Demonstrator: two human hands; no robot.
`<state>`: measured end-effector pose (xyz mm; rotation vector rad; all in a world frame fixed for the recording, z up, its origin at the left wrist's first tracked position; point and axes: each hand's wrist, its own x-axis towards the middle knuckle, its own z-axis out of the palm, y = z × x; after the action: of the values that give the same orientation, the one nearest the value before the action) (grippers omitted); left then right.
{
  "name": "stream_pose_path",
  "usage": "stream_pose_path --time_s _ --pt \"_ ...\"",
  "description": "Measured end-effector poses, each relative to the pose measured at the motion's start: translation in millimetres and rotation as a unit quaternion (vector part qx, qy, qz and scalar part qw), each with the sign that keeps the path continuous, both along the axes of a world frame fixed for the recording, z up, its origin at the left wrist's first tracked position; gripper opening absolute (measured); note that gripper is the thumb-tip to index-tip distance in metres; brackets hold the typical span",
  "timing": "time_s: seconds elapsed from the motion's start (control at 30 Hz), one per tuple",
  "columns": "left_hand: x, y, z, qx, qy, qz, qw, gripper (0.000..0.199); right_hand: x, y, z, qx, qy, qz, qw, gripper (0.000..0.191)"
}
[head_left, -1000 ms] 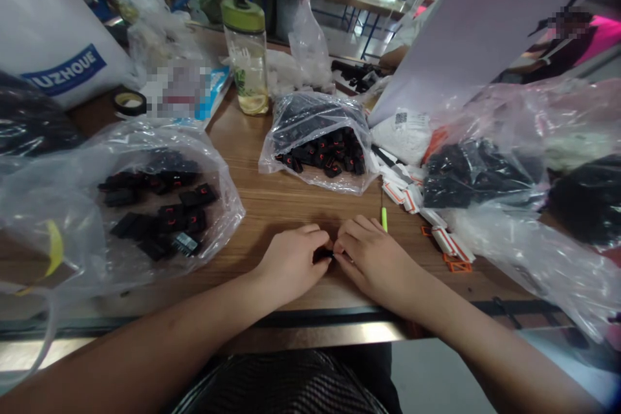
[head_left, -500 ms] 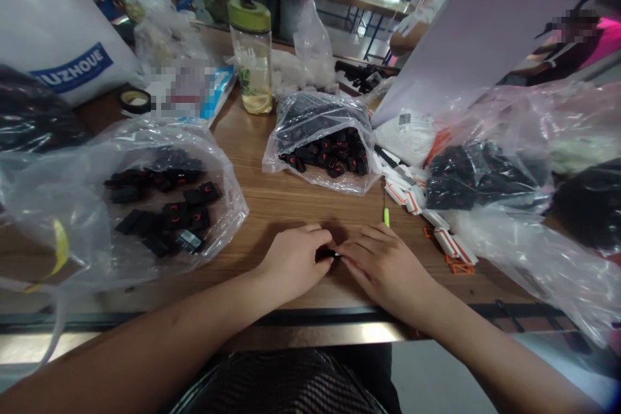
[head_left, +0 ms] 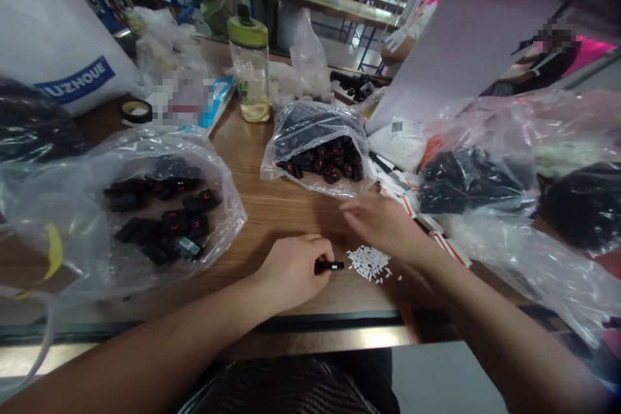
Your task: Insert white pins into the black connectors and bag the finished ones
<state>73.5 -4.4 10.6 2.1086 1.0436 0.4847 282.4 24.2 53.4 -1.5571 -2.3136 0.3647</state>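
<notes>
Near the front of the wooden table, my left hand (head_left: 298, 266) pinches a small black part (head_left: 330, 266) that shows two white dots on its side. A pile of tiny white pieces (head_left: 369, 262) lies just right of that part. My right hand (head_left: 373, 215) is above and beyond the pile, blurred by motion; its fingers are smeared, so whether it holds anything is unclear. Past it lies an open clear bag (head_left: 317, 149) of black parts with red marks. Another open bag (head_left: 169, 207) with similar black parts rests left of my left hand.
A bottle with a green lid (head_left: 250, 65) and a roll of black tape (head_left: 136, 111) stand and lie at the back. White and orange strips (head_left: 449, 247) and bags with black contents (head_left: 478, 178) are on the right. A person (head_left: 548, 55) is in the right background.
My right hand has moved away from the black part, up and forward, uncovering the white pile. My left hand still holds the part. The view has shifted slightly.
</notes>
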Motion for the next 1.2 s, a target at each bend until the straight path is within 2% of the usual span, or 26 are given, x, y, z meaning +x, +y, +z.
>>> stream_pose_path --time_s 0.03,0.07,0.17,0.23,0.43,0.53,0.6,0.63,0.67,0.73,0.8,0.87,0.93,1.0,1.1,1.2 --pt "0 -1 0.4 0.001 0.001 -0.008 1.000 0.011 1 19 0.3 0.010 -0.028 -0.046 0.999 0.025" --pt "-1 -2 0.9 0.001 0.003 -0.017 1.000 0.011 1 37 -0.1 0.016 -0.061 -0.064 0.996 0.029" --pt "-2 -4 3.2 0.008 0.006 -0.038 0.999 0.011 -5 78 -3.4 0.002 -0.140 -0.076 0.987 0.032" --pt "-3 -6 5.2 0.017 0.001 -0.047 0.999 0.015 -10 91 -6.2 -0.009 -0.155 -0.085 0.984 0.030" --pt "-4 -8 11.3 0.007 -0.040 -0.030 0.999 0.018 -20 91 -15.0 -0.015 -0.147 -0.100 0.984 0.031" --pt "-5 -2 8.3 0.002 -0.081 0.022 0.996 0.016 -16 82 -14.5 -0.033 -0.118 -0.091 0.988 0.025" --pt "-5 4 3.8 0.017 -0.115 0.082 0.990 0.018 -9 73 -10.4 -0.095 -0.025 -0.059 0.993 0.024" --pt "-4 7 1.6 0.024 -0.136 0.110 0.984 0.023 -6 67 -7.5 -0.151 0.052 -0.031 0.987 0.025" --pt "-4 9 -0.3 0.027 -0.163 0.128 0.978 0.031 -4 61 -4.4 -0.219 0.137 0.003 0.966 0.026" --pt "-3 13 -2.6 0.026 -0.220 0.125 0.967 0.045 -2 47 1.2 -0.338 0.285 0.067 0.895 0.027" --pt "-2 15 -3.3 0.044 -0.265 0.093 0.959 0.043 -5 33 4.7 -0.388 0.362 0.100 0.842 0.023" --pt "-1 16 -4.0 0.081 -0.291 0.072 0.951 0.031 -9 21 6.0 -0.393 0.395 0.100 0.824 0.021" --pt "-1 17 -5.9 0.098 -0.290 0.065 0.950 0.025 -7 8 5.9 -0.373 0.389 0.073 0.840 0.023" --pt "-2 18 -8.5 0.083 -0.231 0.051 0.968 0.022 6 -7 5.1 -0.301 0.350 0.016 0.887 0.026" --pt "-3 17 -10.3 0.065 -0.072 0.028 0.995 0.020 40 -34 1.4 -0.153 0.230 -0.099 0.956 0.024" --pt "-4 16 -9.1 0.093 0.019 -0.006 0.995 0.025 73 -61 -8.7 -0.141 0.064 -0.168 0.974 0.024"
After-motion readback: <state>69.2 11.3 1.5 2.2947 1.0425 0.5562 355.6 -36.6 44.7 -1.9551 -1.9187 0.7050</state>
